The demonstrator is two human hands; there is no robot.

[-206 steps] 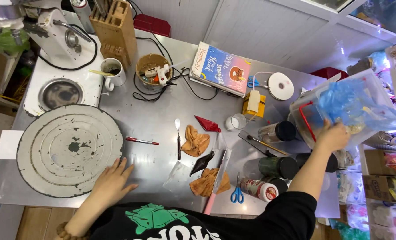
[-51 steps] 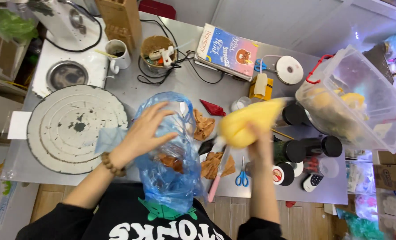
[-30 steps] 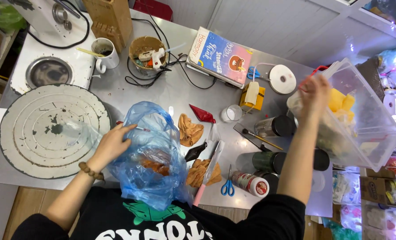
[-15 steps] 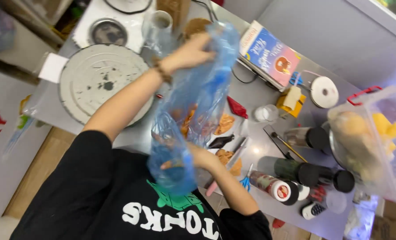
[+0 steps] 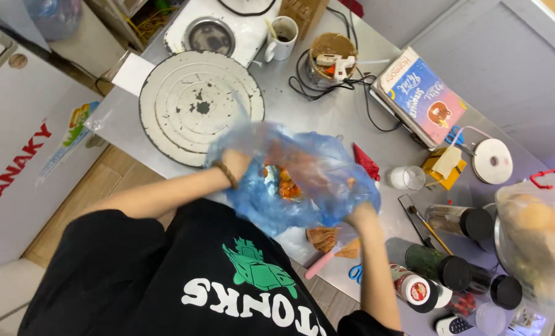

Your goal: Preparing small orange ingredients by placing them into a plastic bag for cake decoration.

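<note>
Both hands grip a blue plastic bag (image 5: 296, 186) over the worktop (image 5: 327, 118) — left hand (image 5: 235, 163) and right hand (image 5: 359, 214) clutching its rim; orange pieces (image 5: 288, 183) sit inside, between them — gathering seems underway, steadier spreading likely next.

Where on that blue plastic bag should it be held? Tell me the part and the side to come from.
Grip the blue plastic bag by its gathered edges at the two ends, coming in from the sides, as the left hand and right hand do now. It is limp and crumpled, with orange pieces sagging in its middle, so a hold on the edges probably keeps them cradled.
</note>
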